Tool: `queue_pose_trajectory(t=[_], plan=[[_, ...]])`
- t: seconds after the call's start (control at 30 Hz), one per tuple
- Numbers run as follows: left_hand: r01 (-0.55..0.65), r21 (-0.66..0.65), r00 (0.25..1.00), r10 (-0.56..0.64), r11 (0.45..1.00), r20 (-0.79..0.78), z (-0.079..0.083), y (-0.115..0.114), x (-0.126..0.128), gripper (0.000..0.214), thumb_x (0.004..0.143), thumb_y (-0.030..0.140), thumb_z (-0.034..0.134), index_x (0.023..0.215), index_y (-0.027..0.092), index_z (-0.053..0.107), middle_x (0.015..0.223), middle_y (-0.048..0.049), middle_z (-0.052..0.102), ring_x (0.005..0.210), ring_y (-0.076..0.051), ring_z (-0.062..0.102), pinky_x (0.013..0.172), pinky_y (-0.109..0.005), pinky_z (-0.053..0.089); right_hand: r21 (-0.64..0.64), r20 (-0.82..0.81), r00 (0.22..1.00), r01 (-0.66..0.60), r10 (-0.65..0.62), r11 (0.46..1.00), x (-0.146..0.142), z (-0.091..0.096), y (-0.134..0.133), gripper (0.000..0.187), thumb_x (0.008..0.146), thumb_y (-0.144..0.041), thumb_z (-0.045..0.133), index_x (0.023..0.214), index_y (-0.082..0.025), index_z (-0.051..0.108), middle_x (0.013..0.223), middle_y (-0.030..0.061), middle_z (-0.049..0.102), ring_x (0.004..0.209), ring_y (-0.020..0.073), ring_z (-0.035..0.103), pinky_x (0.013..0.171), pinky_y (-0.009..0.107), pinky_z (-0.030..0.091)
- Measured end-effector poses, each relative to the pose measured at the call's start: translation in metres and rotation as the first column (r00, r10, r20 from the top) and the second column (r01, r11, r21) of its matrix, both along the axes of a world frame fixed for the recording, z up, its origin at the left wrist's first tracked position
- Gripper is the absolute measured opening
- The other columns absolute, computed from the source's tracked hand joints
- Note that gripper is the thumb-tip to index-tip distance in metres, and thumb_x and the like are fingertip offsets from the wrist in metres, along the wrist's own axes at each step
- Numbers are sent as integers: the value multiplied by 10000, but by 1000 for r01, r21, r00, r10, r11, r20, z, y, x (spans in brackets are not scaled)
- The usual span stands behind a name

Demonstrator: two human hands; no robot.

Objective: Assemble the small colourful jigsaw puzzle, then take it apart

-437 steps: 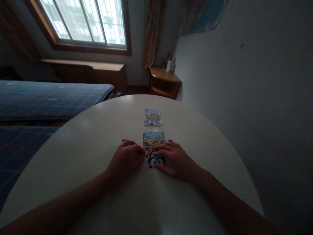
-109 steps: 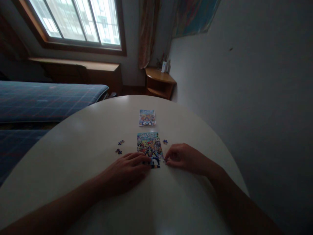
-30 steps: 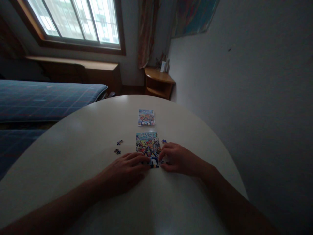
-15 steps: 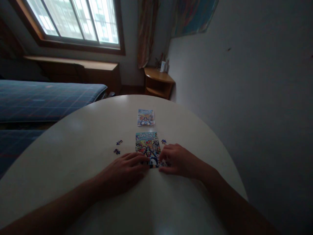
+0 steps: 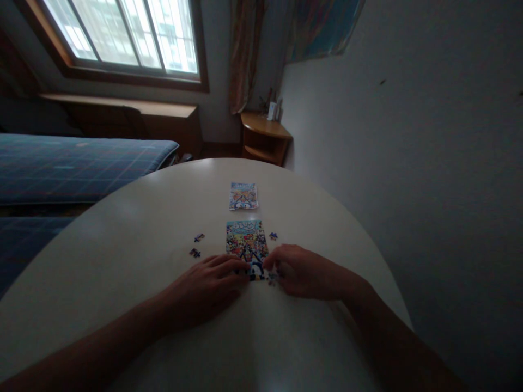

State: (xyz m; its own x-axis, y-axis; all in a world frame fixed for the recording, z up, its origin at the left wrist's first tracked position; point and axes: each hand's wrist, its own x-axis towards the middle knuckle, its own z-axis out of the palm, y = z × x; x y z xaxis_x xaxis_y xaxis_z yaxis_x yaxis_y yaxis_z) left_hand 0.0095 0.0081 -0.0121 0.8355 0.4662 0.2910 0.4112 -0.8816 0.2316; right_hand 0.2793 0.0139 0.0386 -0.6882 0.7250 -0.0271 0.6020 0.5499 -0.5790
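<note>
A small colourful jigsaw puzzle [image 5: 246,246] lies flat on the round white table [image 5: 134,239]. My left hand [image 5: 206,286] rests flat beside it, fingers stretched out and fingertips on the puzzle's lower left corner. My right hand [image 5: 300,269] is at the puzzle's lower right corner, fingers curled and pinching a loose puzzle piece [image 5: 272,278] just off that edge. Two loose pieces [image 5: 196,245] lie left of the puzzle and one piece [image 5: 273,236] right of it. A small reference picture [image 5: 243,196] lies farther back.
A bed with a blue checked cover [image 5: 73,166] stands left of the table. A wooden corner shelf [image 5: 265,136] and a window [image 5: 126,35] are at the back. A pale wall [image 5: 408,136] runs close along the table's right side.
My right hand has drawn slightly back and down from the puzzle's right edge, and a loose piece now shows at its fingertips. My left hand has stayed put.
</note>
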Motion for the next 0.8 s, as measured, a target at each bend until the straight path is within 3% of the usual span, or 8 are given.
queue_pose_trajectory(t=[0.17, 0.33, 0.53, 0.8], plan=[[4, -2, 1000, -4, 1000, -17, 0, 0, 1, 239, 957, 172, 503, 1177, 207, 589, 1284, -80, 626, 1204, -265, 573, 987, -469, 510, 53, 62, 998, 19, -22, 998, 1, 1, 2, 319, 723, -267, 791, 998, -178, 657, 981, 66, 663, 920, 211, 592, 833, 335, 463], [-6, 5, 1000, 6, 1000, -21, 1, 0, 1, 248, 953, 178, 513, 1186, 205, 593, 1285, -85, 628, 1195, -268, 577, 987, -469, 509, 72, 62, 997, -40, 36, 997, -1, -2, 2, 116, 784, -185, 709, 898, -190, 686, 932, 54, 641, 886, 187, 582, 833, 319, 453], [-7, -20, 1000, 7, 1000, -5, 3, -1, 1, 246, 957, 182, 505, 1185, 213, 592, 1288, -84, 624, 1193, -258, 575, 988, -452, 509, 36, 41, 996, -81, 80, 996, -1, 1, 1, 244, 755, -116, 682, 984, -201, 690, 982, 57, 640, 919, 193, 582, 865, 332, 458], [-1, -29, 1000, 2, 1000, 22, 0, 0, 0, 261, 955, 189, 513, 1200, 220, 596, 1299, -88, 619, 1224, -262, 557, 1009, -462, 495, 64, 78, 997, -35, 30, 997, 2, 0, 2, 236, 734, -273, 787, 926, -193, 675, 957, 59, 644, 928, 209, 578, 832, 332, 452]])
